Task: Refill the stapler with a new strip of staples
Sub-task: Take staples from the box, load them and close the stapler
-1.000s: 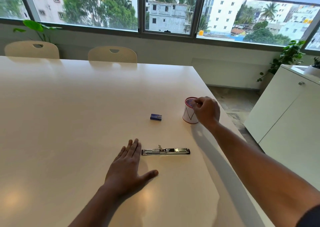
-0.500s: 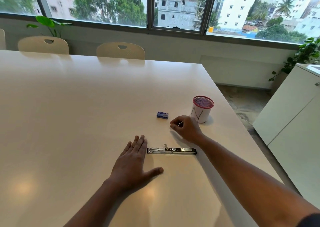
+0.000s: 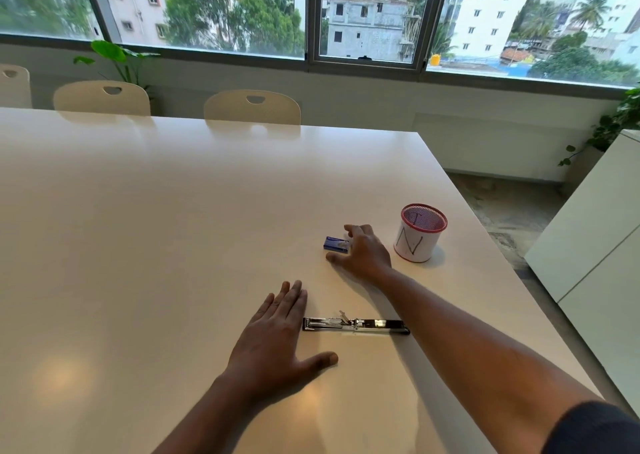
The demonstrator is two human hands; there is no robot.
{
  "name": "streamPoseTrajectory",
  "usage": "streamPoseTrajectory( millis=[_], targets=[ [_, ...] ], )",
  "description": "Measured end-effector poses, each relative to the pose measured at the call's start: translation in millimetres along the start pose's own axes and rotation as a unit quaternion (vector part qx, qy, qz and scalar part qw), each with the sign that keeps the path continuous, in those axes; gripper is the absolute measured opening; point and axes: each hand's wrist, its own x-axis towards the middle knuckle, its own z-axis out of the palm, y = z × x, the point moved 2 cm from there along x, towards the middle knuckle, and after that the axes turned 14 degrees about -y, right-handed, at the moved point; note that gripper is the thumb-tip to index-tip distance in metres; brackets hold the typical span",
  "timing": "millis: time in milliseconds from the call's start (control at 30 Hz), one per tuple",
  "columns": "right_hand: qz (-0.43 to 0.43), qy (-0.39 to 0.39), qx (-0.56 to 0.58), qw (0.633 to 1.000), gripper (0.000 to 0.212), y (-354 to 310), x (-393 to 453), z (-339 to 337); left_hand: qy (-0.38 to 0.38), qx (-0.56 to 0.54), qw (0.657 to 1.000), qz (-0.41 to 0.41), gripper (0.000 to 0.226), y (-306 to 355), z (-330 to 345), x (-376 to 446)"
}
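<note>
The stapler (image 3: 355,324) lies opened out flat on the white table (image 3: 156,228), its metal channel showing, long axis left to right. My left hand (image 3: 273,339) rests flat on the table just left of the stapler's end, fingers spread, holding nothing. A small blue staple box (image 3: 335,244) lies farther back. My right hand (image 3: 362,251) is over the box's right end, fingers and thumb curved on either side of it; I cannot tell whether they grip it.
A white cup with a red mesh rim (image 3: 417,234) stands right of the box. The table's right edge runs close behind it, with a white cabinet (image 3: 595,246) beyond. Chairs (image 3: 252,107) line the far side under the windows.
My right hand left the cup, came down toward the stapler, then moved left and back onto the blue staple box. The left hand and stapler stayed put.
</note>
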Motion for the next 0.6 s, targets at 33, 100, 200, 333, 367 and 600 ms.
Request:
streamPoseTrajectory(
  millis=[33,100,200,333,367,600],
  targets=[
    [0.001,-0.002,-0.001,1.0,0.085,-1,4,0,0.0,-0.001,1.0,-0.001,0.131,0,0,0],
    [-0.001,-0.008,-0.004,1.0,0.078,-2,10,0,0.0,-0.003,1.0,-0.004,0.131,1,-1,0],
    [-0.004,-0.001,-0.002,1.0,0.062,-3,14,0,0.001,-0.005,1.0,-0.008,0.13,1,-1,0],
    [-0.018,0.019,0.011,1.0,0.042,-2,12,1,-0.002,-0.008,1.0,-0.01,0.13,1,-4,0],
    [-0.021,0.021,0.021,0.999,0.04,-1,10,2,-0.003,-0.01,1.0,-0.01,0.13,2,-5,0],
    [-0.078,0.032,0.093,0.992,0.036,4,-15,1,0.011,-0.025,1.0,-0.002,0.13,2,-9,-2]
  ],
)
